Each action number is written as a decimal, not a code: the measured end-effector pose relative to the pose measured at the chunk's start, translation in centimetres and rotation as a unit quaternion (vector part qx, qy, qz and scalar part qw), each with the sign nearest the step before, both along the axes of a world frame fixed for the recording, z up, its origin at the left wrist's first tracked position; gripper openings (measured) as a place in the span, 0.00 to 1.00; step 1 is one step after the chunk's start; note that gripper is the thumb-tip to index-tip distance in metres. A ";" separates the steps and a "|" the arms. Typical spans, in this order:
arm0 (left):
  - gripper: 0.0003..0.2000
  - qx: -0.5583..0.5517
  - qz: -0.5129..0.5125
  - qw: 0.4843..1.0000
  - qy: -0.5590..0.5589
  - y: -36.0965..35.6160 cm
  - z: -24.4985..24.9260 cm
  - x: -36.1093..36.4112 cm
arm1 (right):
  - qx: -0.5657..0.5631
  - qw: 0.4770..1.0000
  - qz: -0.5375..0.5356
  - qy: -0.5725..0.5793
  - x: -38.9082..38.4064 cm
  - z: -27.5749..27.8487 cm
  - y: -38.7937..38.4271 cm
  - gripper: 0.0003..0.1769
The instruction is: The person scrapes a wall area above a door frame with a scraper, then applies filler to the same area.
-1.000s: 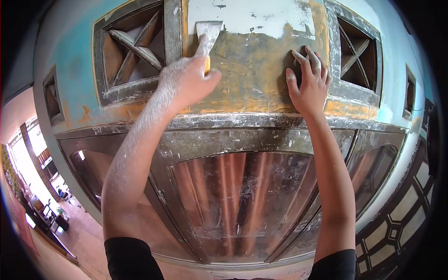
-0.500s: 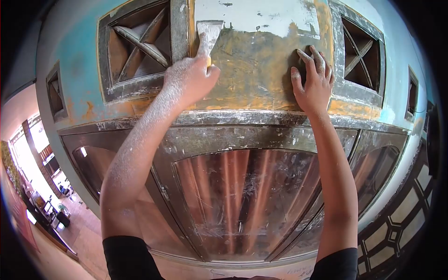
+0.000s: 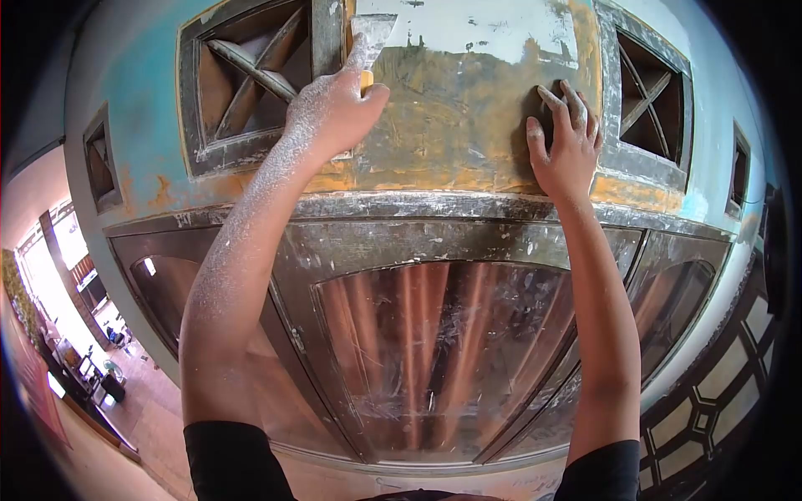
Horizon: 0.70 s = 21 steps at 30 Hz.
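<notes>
Head view, looking upward. The left hand (image 3: pixel 330 108), dusted white far down the arm, is clamped in a fist round the handle of the scraper (image 3: pixel 371 37). Only a sliver of yellow handle shows between thumb and forefinger. The scraper's long axis runs near vertical, blade up and handle down into the fist, so the blade lies directly above the left hand and leans slightly right. Its broad edge sits against the panel (image 3: pixel 455 125) at the upper left corner, just beside the frame of the left vent (image 3: pixel 251 83). It touches the lower border of the white coat (image 3: pixel 484 29) that covers the panel's top strip. Below that border the panel is bare, ochre and grey, streaked. The right hand (image 3: pixel 566 146) holds nothing: it is open, fingers spread, palm pressed to the panel's right edge next to the right vent (image 3: pixel 647 88). The two hands are well apart, the left a little higher, with the bare stretch of panel between them. We note that the left hand alone is on the tool; the right is across the panel's width from the blade. Both wrists rise past the ledge (image 3: pixel 434 204) that caps the window (image 3: pixel 434 351) below. We cannot tell what the blade carries, since its working face is turned to the panel.
</notes>
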<state>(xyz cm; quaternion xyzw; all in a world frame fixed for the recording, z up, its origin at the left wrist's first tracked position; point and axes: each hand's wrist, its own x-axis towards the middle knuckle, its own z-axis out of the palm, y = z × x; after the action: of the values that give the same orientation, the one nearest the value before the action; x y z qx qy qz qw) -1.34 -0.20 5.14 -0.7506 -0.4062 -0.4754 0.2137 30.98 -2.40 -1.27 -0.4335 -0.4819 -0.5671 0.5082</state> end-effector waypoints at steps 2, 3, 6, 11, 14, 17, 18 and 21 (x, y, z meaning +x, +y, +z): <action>0.30 -0.034 0.012 0.999 0.024 -0.6 -1.4 0.4 | -0.003 1.000 0.003 0.002 -0.1 -0.1 0.0 0.25; 0.30 -0.062 0.021 0.997 0.048 -0.8 -1.6 0.6 | -0.001 1.000 0.003 0.005 0.0 -0.1 0.0 0.25; 0.30 -0.042 0.029 0.997 0.051 -0.3 -1.3 0.1 | 0.002 1.000 0.005 0.001 0.1 -0.1 0.0 0.25; 0.31 -0.009 0.016 1.000 0.023 0.6 -0.7 0.2 | 0.000 1.000 -0.004 0.001 0.0 -0.2 0.0 0.25; 0.32 -0.068 0.045 0.994 0.067 -0.7 -2.0 0.8 | 0.001 1.000 -0.002 0.001 0.0 -0.2 0.1 0.25; 0.34 0.003 0.037 0.998 0.057 0.5 -0.8 -0.2 | 0.004 1.000 -0.005 0.001 0.0 -0.1 0.0 0.25; 0.36 -0.025 0.028 0.998 0.047 0.1 0.8 -0.6 | 0.003 1.000 -0.007 0.000 -0.1 -0.1 0.0 0.25; 0.40 -0.030 0.014 0.999 0.029 -0.2 0.9 -0.1 | 0.001 1.000 -0.013 0.001 -0.1 -0.2 -0.1 0.25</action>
<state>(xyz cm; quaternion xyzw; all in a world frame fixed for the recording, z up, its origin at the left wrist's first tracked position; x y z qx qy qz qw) -1.46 -0.37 6.01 -0.7642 -0.4244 -0.4383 0.2094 30.87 -2.47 -1.46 -0.4398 -0.4755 -0.5733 0.5018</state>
